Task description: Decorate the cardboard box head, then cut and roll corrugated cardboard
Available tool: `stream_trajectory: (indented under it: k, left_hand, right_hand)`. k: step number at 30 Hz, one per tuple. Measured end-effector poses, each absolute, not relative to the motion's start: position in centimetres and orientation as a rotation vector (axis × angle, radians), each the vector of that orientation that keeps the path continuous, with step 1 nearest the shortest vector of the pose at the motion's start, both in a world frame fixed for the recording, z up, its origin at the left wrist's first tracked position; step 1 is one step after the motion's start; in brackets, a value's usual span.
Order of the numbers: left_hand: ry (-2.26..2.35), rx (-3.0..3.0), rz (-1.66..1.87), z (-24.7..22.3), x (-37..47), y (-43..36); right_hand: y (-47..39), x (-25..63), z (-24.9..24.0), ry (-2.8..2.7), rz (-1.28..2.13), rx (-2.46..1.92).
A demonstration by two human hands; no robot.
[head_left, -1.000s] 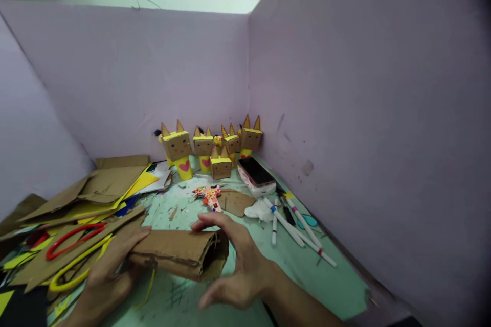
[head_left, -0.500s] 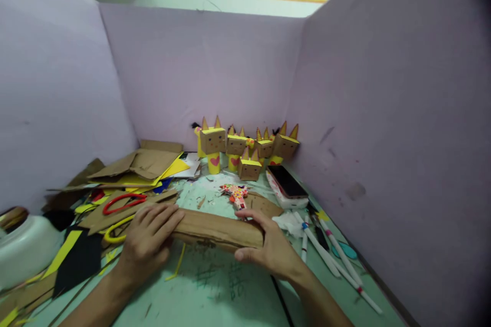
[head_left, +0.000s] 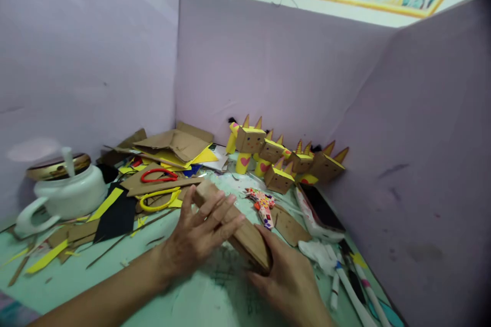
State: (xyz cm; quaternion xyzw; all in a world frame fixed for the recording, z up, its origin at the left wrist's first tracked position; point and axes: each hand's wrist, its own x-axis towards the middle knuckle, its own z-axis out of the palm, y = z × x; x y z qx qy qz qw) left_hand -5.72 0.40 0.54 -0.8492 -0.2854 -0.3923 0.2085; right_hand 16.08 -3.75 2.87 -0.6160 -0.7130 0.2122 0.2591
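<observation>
A long folded cardboard piece (head_left: 245, 235) lies slantwise between my hands, just above the table. My right hand (head_left: 287, 276) grips its near end, with the thumb on the lower side and the fingers around the far side. My left hand (head_left: 203, 230) holds the piece farther up, fingers laid across its top face and the little finger spread at the far end. The left thumb is hidden. Just beyond the piece lie a flower-patterned paper shape (head_left: 263, 205) and a flat cardboard scrap (head_left: 289, 226).
Several cardboard figures with horns (head_left: 250, 140) stand at the back. Red-handled (head_left: 159, 175) and yellow-handled scissors (head_left: 159, 200) lie left among scraps, near a white pot (head_left: 72, 191). A phone (head_left: 320, 207) and white pens (head_left: 355, 291) are at right. Purple panels (head_left: 268, 56) enclose the table.
The cardboard piece has turned from nearly level to slanting, its right end nearer me. My left hand's fingers now reach across its top. The view has swung left and tilted.
</observation>
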Motion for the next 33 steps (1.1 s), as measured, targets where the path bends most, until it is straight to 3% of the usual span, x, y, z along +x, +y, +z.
stream_trajectory:
  k: [3, 7, 11, 15, 18, 21, 26, 33]
  left_hand:
    - [-1.110, -2.295, -1.514, 0.9, -5.1, 0.0]
    - [-1.653, -2.556, -2.424, 2.0, -3.6, 0.3]
    - [-1.727, -2.843, -2.940, 4.1, -0.8, 0.3]
    - [-2.022, -2.538, -2.936, 5.4, 1.5, -0.1]
    - [-2.217, -2.363, -2.974, 4.9, 2.2, 0.0]
    - [-2.312, -2.222, -3.059, 3.9, 2.3, 0.2]
    - [-2.365, -2.180, -3.021, 3.5, 2.4, 0.3]
    - [-2.365, -2.244, -2.986, 3.0, 2.5, 0.4]
  right_hand:
    - [-3.6, 16.5, 3.2, -1.717, 0.852, -1.571]
    - [-3.4, 16.4, 2.5, -1.588, 1.131, -1.397]
    - [-2.7, 15.5, 0.7, -1.568, 1.281, -1.117]
    - [-2.0, 14.8, -1.2, -1.609, 1.258, -0.840]
    - [-2.1, 14.9, -2.5, -1.609, 1.143, -0.864]
    - [-2.9, 14.8, -2.8, -1.519, 1.298, -0.936]
    - [-4.4, 13.7, -1.2, -1.266, 1.541, -0.877]
    - [-4.7, 12.5, -1.6, -1.108, 1.426, -0.899]
